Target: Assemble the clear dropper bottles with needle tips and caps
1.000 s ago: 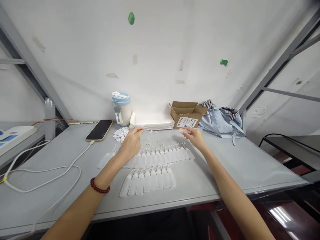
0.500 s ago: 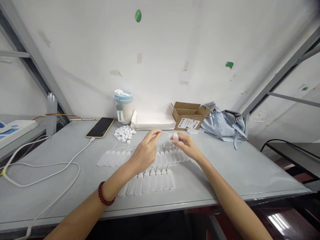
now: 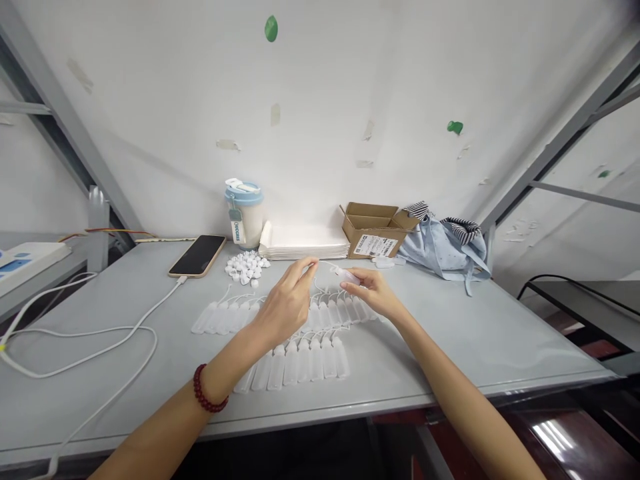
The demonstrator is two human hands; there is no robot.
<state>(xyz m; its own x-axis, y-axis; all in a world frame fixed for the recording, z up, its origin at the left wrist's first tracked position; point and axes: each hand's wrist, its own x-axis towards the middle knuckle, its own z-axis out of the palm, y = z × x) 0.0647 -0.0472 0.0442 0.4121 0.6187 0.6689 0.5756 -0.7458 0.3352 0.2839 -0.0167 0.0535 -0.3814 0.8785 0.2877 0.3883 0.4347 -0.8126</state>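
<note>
My left hand (image 3: pixel 289 293), with a red bead bracelet (image 3: pixel 205 393) at the wrist, pinches the end of a thin white cord (image 3: pixel 327 264). That cord runs across to a small translucent white plastic tube (image 3: pixel 346 275), which my right hand (image 3: pixel 375 290) grips between thumb and fingers, partly covering it. Both hands are just above a row of similar tubes (image 3: pixel 333 315) with cords at their tops; my left hand hides part of the row. Nearer me lies a second row of tubes (image 3: pixel 303 363). Small white plastic pieces (image 3: pixel 247 267) are heaped left of my left hand.
A phone (image 3: pixel 199 255) on a white charging cable (image 3: pixel 150 320) lies left on the grey table (image 3: pixel 425 360). Along the wall stand a lidded cup (image 3: pixel 246 217), a white stack of sheets (image 3: pixel 305 243), an opened cardboard box (image 3: pixel 375 230) and a light-blue cloth (image 3: pixel 440 250).
My right hand has turned the tube from upright towards lying sideways, with its corded end facing my left hand. The left hand keeps its pinch, and the whole view has shifted slightly.
</note>
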